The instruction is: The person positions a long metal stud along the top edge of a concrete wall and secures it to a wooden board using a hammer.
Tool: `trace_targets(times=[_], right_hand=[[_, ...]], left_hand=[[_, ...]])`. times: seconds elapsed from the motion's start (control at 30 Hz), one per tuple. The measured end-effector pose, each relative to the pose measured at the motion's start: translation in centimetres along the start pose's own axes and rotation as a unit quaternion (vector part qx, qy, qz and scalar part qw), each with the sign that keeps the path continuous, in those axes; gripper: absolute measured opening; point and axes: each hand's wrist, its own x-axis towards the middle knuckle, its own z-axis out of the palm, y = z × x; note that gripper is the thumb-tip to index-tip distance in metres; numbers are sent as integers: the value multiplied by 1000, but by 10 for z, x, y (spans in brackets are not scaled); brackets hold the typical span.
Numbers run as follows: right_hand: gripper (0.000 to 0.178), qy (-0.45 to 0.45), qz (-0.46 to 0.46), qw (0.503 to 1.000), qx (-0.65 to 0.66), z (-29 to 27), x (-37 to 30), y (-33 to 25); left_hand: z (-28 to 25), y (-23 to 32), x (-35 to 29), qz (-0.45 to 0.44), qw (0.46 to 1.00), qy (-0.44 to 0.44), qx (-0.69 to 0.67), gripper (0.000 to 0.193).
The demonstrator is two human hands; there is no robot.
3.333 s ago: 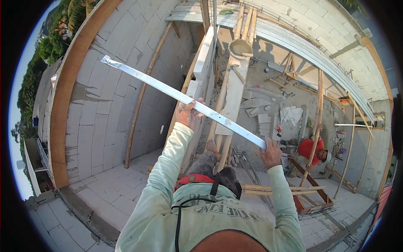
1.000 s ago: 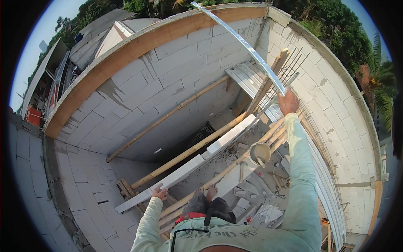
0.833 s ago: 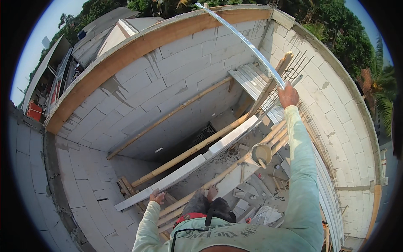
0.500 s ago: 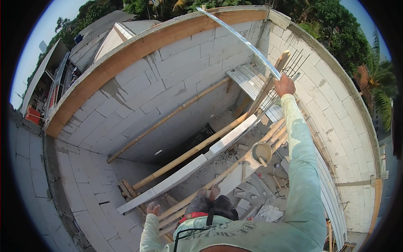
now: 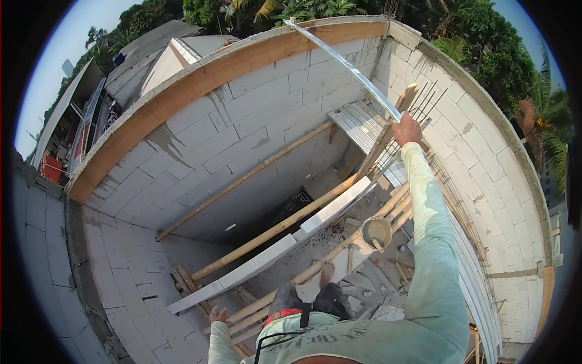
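The right hand (image 5: 407, 130) has its grip clenched on the near end of a metal bar (image 5: 347, 63) slanting far left; the left hand (image 5: 219, 314), fingers loosely parted, is near a low block wall (image 5: 254, 267)

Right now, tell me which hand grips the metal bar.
The right hand, stretched far forward, grips the near end of the metal bar; the left hand, low at left, is well away from it.
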Motion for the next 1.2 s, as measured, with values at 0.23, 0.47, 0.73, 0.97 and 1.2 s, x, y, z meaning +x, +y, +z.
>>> trace_targets(times=[0.23,0.47,0.73,0.97,1.2], right_hand=[[33,-10,-25,1000,-6,4,25,18],[32,-1,-63,998,-21,12,41,33],[36,27,-44,999,0,22,42,47],[39,21,-49,998,19,33,51,59],[45,-48,-66,996,26,23,47,50]], left_hand=[[79,20,-40,-40,998,-38,-3,67],[104,28,-23,-7,994,-99,34,70],[107,49,-31,-14,995,-90,45,69],[99,38,-26,-24,995,-86,47,63],[105,46,-41,-39,998,-53,18,62]])
